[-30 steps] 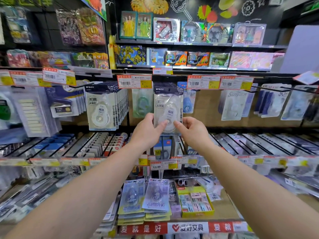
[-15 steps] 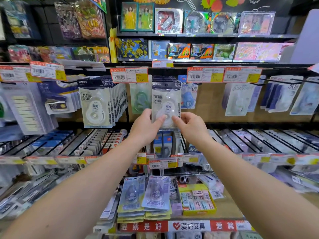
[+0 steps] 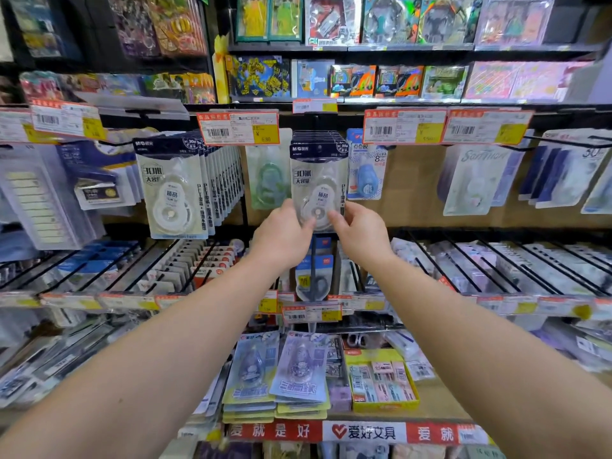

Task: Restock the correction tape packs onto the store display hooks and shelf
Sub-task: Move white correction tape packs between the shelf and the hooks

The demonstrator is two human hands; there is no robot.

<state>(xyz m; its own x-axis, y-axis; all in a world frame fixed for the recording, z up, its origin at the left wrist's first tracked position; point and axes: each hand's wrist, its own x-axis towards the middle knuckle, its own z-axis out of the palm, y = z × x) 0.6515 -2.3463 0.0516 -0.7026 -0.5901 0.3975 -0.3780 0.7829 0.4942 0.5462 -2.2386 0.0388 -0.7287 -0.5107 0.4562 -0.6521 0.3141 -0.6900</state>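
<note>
While a full row of packs [image 3: 175, 190] hangs off to the left, the left hand [image 3: 281, 236] and right hand [image 3: 361, 236] pinch the bottom corners of one correction tape pack [image 3: 316, 180]. It stands tall, straight above both hands, top at the hook [image 3: 319, 148].

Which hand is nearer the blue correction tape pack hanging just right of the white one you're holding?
Right. The right hand sits just below the blue correction tape pack; the left hand is farther left, across the white pack both hands pinch.
</note>
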